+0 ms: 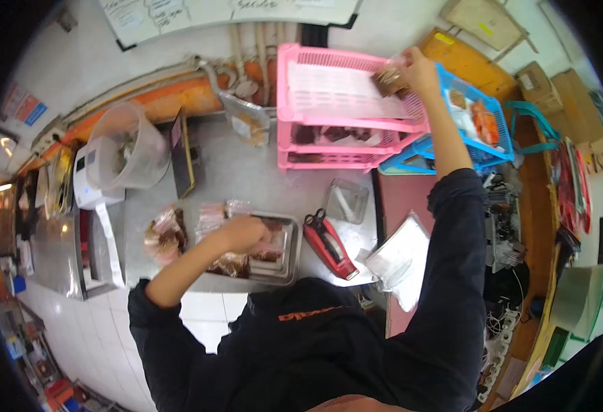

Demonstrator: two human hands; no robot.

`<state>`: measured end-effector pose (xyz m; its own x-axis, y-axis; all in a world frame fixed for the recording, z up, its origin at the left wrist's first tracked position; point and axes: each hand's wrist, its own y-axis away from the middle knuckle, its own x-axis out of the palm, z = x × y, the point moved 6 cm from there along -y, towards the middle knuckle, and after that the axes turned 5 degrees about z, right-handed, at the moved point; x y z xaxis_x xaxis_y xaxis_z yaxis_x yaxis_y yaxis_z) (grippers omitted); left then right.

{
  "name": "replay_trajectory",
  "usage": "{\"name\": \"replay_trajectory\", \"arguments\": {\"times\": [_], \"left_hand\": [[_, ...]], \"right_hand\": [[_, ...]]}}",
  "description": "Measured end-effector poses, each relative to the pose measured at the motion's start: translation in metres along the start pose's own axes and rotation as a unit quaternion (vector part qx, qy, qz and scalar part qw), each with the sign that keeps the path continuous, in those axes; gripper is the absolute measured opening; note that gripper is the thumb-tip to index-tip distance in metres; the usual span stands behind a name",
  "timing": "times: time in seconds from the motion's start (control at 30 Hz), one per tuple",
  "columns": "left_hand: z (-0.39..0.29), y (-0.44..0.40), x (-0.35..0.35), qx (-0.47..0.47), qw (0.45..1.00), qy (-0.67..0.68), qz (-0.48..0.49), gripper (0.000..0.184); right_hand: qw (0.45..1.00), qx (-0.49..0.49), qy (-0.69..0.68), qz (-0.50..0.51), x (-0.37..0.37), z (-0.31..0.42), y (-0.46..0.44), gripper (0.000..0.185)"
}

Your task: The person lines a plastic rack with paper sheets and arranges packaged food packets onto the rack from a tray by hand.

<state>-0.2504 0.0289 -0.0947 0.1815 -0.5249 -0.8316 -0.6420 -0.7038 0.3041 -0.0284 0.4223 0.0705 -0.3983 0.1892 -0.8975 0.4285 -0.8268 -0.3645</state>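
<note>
My right hand [419, 72] is raised at the far right of the pink basket rack [284, 103]. It grips a clear plastic packet [388, 81] with brown contents, held over the white-lined top tier. My left hand [245, 235] is over a metal tray [289, 264], its fingers closed at a packet of brown food [268, 251]. More brown-filled packets [229, 264] lie in the tray under and beside that hand. Left of the tray sits a bunch of packets [166, 235] on the steel table.
A red tape dispenser [330, 246] and a small clear container [347, 200] lie right of the tray. White plastic bags [401, 261] are beyond them. A blue basket [497, 147] stands beside the rack. At left are a label printer [94, 172] and a clear tub [147, 154].
</note>
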Motion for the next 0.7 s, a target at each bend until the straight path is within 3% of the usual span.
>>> {"name": "replay_trajectory", "arguments": {"times": [0.07,0.2,0.27,0.3,0.37,0.43,0.47,0.5,0.57,0.6,0.7], "left_hand": [[0.003,-0.006,0.011,-0.087,0.965,0.133,0.207,0.018],[0.041,-0.019,0.088,-0.095,0.963,0.183,0.176,0.024],[0.059,-0.018,0.122,-0.121,0.979,0.135,0.094,0.026],[0.062,-0.015,0.134,-0.143,0.978,0.128,0.084,0.027],[0.066,-0.009,0.154,-0.158,0.981,0.096,0.065,0.027],[0.067,0.0,0.16,-0.174,0.981,0.065,0.045,0.027],[0.067,0.005,0.155,-0.163,0.981,0.099,0.032,0.027],[0.066,0.01,0.15,-0.152,0.979,0.132,0.02,0.027],[0.065,0.018,0.143,-0.157,0.973,0.165,0.037,0.025],[0.067,0.02,0.142,-0.157,0.967,0.194,0.052,0.024],[0.085,0.018,0.159,-0.134,0.949,0.281,0.041,0.02]], "right_hand": [[0.998,0.011,0.061,-0.024,-0.004,0.007,0.003,0.033],[0.979,-0.066,0.18,-0.075,-0.012,0.037,0.018,0.032],[0.956,-0.105,0.223,-0.161,-0.016,0.049,0.03,0.03],[0.957,-0.106,0.22,-0.157,-0.021,0.062,0.039,0.03],[0.936,-0.155,0.167,-0.267,-0.046,0.114,0.081,0.029],[0.966,-0.164,-0.119,-0.162,-0.03,0.144,0.13,0.024],[0.946,-0.128,-0.296,-0.026,-0.014,0.171,0.167,0.017],[0.931,-0.072,-0.342,0.109,0.016,0.189,0.211,0.008],[0.861,-0.025,-0.331,0.384,0.093,0.223,0.292,0.011],[0.837,-0.042,-0.331,0.433,0.139,0.226,0.333,0.018],[0.836,-0.02,-0.226,0.499,0.222,0.233,0.412,0.024]]}}
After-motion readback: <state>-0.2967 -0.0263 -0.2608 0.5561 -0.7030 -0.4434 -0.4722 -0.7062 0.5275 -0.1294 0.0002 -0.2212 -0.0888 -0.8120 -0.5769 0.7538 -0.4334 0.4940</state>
